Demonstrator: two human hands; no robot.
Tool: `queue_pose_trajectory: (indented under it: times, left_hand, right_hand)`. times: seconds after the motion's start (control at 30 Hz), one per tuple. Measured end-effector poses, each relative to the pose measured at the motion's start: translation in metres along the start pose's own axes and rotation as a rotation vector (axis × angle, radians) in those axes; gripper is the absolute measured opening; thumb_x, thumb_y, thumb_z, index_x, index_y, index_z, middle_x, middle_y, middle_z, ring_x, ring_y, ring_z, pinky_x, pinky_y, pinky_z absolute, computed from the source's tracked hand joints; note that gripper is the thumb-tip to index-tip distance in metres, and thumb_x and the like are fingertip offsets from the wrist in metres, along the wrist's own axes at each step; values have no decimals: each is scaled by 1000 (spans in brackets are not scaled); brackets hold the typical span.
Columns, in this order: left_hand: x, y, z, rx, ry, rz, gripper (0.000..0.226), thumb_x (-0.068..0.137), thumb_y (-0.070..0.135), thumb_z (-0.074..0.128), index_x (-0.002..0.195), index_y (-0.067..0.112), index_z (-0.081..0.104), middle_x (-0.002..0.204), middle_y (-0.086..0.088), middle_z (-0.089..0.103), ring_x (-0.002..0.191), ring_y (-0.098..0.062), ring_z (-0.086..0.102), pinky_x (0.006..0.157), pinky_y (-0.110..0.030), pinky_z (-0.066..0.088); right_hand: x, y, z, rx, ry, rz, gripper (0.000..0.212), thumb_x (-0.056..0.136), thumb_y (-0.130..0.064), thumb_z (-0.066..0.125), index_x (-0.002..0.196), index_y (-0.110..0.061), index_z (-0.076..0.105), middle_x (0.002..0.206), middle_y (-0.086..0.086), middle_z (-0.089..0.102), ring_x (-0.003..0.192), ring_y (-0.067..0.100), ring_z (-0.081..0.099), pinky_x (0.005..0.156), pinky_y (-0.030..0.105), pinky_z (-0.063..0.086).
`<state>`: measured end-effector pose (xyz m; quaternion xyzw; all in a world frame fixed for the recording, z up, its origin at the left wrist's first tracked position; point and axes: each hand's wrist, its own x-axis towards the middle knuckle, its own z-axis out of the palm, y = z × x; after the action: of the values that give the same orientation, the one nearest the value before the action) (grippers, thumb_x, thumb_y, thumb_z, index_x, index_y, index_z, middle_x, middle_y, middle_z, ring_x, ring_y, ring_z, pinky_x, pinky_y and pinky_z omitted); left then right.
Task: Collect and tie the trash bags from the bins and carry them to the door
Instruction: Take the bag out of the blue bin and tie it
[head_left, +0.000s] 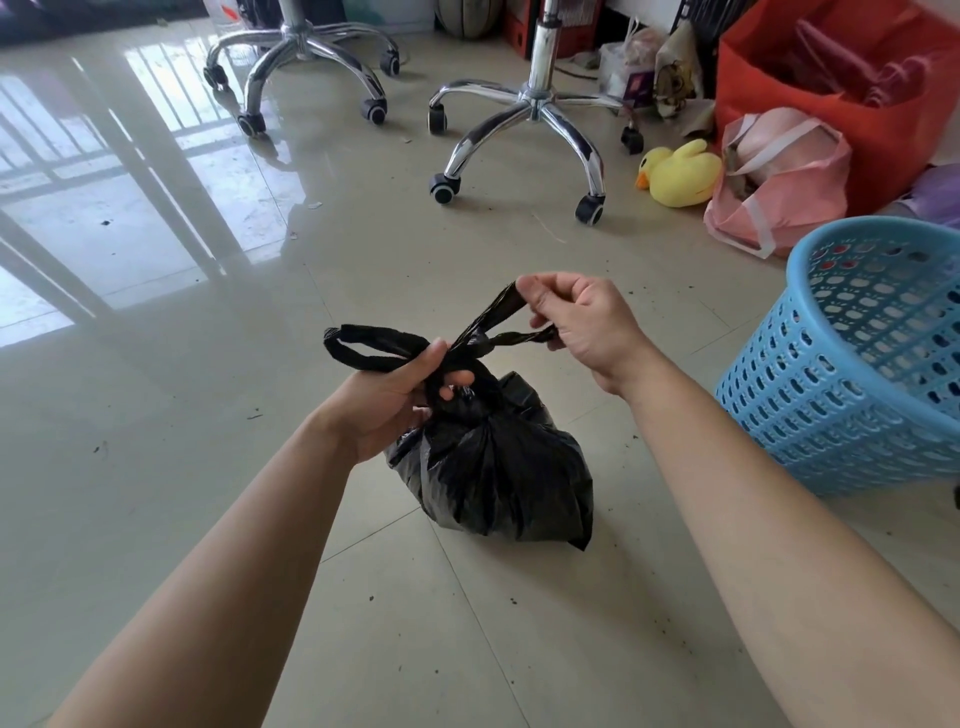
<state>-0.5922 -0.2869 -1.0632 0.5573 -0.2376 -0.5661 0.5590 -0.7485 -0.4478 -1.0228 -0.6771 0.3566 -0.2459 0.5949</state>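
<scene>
A full black trash bag (498, 467) rests on the tiled floor in the middle of the head view. Its two handle loops are crossed above its gathered neck. My left hand (400, 400) grips the neck and the left loop, which sticks out to the left. My right hand (582, 322) pinches the right loop and pulls it up and to the right. A blue perforated plastic bin (852, 374) stands tilted at the right, with no liner visible inside.
Two chrome swivel-chair bases (524, 130) (301, 57) stand on casters behind the bag. At the right rear lie a yellow plush duck (680, 174), a pink bag (779, 182) and a red bag (841, 88). Glossy floor stretches to the left.
</scene>
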Motion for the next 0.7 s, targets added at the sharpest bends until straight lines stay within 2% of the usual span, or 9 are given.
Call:
queue_pose_trajectory:
  times: [0.07, 0.13, 0.27, 0.37, 0.43, 0.5, 0.53, 0.6, 0.7]
  left_hand:
    - [-1, 2, -1, -91, -21, 11, 30, 99, 39, 49, 114, 22, 69, 95, -2, 71, 75, -10, 59, 67, -25, 51]
    - [0, 2, 0, -200, -31, 14, 31, 101, 40, 43, 114, 22, 64, 94, -2, 71, 76, -10, 60, 67, -26, 52]
    - [4, 2, 3, -299, -11, -50, 36, 104, 44, 32, 79, 24, 49, 96, -6, 74, 71, -10, 63, 57, -23, 48]
    - [8, 0, -1, -296, 9, -88, 41, 104, 44, 37, 70, 23, 44, 92, -12, 73, 73, -17, 59, 61, -28, 36]
    - [7, 0, -4, -323, 19, -74, 37, 99, 41, 50, 69, 19, 50, 82, -13, 67, 74, -21, 59, 68, -31, 41]
    - [4, 0, -7, -283, 25, -6, 22, 94, 26, 63, 79, 10, 57, 81, -12, 64, 73, -21, 63, 68, -30, 51]
    - [3, 1, -8, -260, 29, 33, 19, 91, 15, 66, 78, 10, 54, 79, -10, 59, 71, -19, 63, 65, -27, 52]
    - [1, 1, -7, -215, 55, 82, 38, 87, 1, 68, 70, 18, 38, 74, -7, 47, 69, -17, 60, 67, -26, 53]
    - [0, 1, -4, -137, 65, 108, 50, 86, -8, 65, 64, 21, 30, 70, -8, 57, 78, -23, 68, 80, -32, 55]
  right_hand:
    - [-2, -7, -3, 75, 2, 13, 15, 97, -32, 61, 91, -20, 67, 82, -3, 67, 72, 5, 65, 52, 24, 50]
    - [-6, -13, -2, 226, -27, 70, 20, 101, -31, 54, 87, -18, 61, 76, 0, 59, 66, 8, 61, 47, 24, 49]
    - [-13, -12, 3, 270, -58, 151, 32, 96, -34, 61, 71, -20, 45, 59, -3, 33, 48, 10, 38, 40, 23, 37]
    - [-19, -8, 5, 256, -195, 194, 44, 88, -14, 68, 59, -23, 36, 58, -3, 31, 47, 10, 29, 40, 22, 26]
    - [-22, -4, 6, 239, -304, 257, 49, 85, 3, 63, 56, -22, 33, 54, -5, 32, 47, 8, 26, 40, 20, 23]
    - [-23, -1, 5, 204, -330, 314, 49, 83, 11, 56, 55, -21, 32, 51, -6, 33, 46, 8, 23, 38, 19, 20]
    - [-21, 0, 4, 191, -320, 337, 47, 83, 11, 53, 54, -20, 33, 51, -6, 32, 46, 8, 20, 37, 19, 18]
    - [-18, 3, 1, 153, -305, 388, 40, 81, 9, 50, 56, -19, 37, 52, -7, 29, 47, 9, 18, 35, 19, 15]
    - [-19, 2, -4, 11, -379, 442, 33, 81, 6, 49, 63, -20, 42, 54, -8, 31, 44, 8, 22, 36, 19, 20]
